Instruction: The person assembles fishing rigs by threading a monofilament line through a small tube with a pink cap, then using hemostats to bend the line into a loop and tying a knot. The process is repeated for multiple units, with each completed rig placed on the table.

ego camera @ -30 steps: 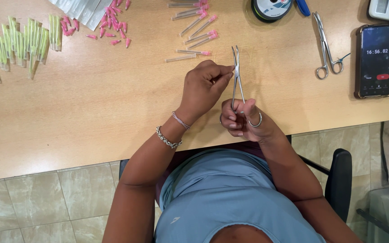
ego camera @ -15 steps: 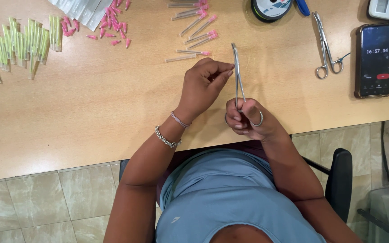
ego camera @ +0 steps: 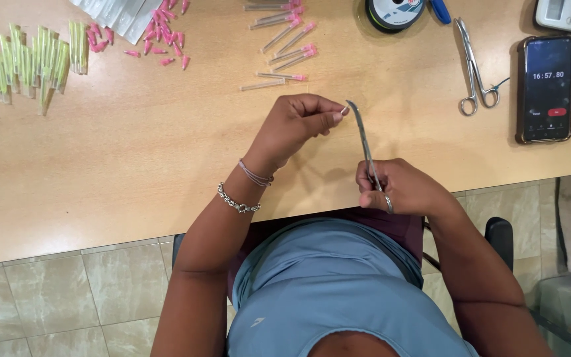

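Shiny metal forceps (ego camera: 365, 139); smooth matt wooden table (ego camera: 133, 165).

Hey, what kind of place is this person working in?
Probably a small assembly or practice workstation, not a clinic. A wooden table holds rows of pink-capped needles, green-capped ones and spare surgical scissors, with a phone running a timer. The right hand holds forceps.

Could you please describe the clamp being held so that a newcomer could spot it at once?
Start at the wooden table and go to its near edge, where the right hand grips a slim metal clamp. Unlike the clamp lying beside the phone, it is raised, its tip meeting the left hand.
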